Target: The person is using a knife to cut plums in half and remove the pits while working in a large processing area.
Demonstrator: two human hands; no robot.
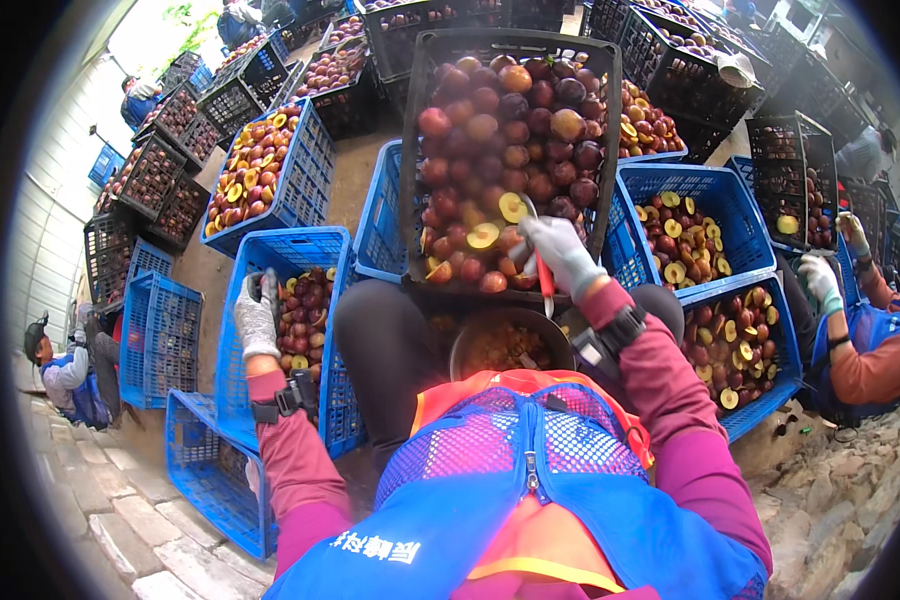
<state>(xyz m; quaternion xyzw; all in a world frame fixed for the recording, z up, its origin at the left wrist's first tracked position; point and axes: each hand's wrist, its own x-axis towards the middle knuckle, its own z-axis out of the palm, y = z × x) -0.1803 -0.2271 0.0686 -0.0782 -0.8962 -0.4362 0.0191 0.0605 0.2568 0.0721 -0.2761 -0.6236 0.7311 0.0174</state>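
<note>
Right hand (562,252), knit-gloved, closed on a red-handled knife (544,275) over halved plums at the near edge of the black lattice crate (415,150). Left hand (257,318), gloved, fingers curled around the blue mesh crate (315,243) rim. Round metal bowl (510,345) in lap.

Outdoor daylight, pale corrugated wall (55,215) at left, grey paving stones (110,520) below it, rough stonework (840,500) at lower right
</note>
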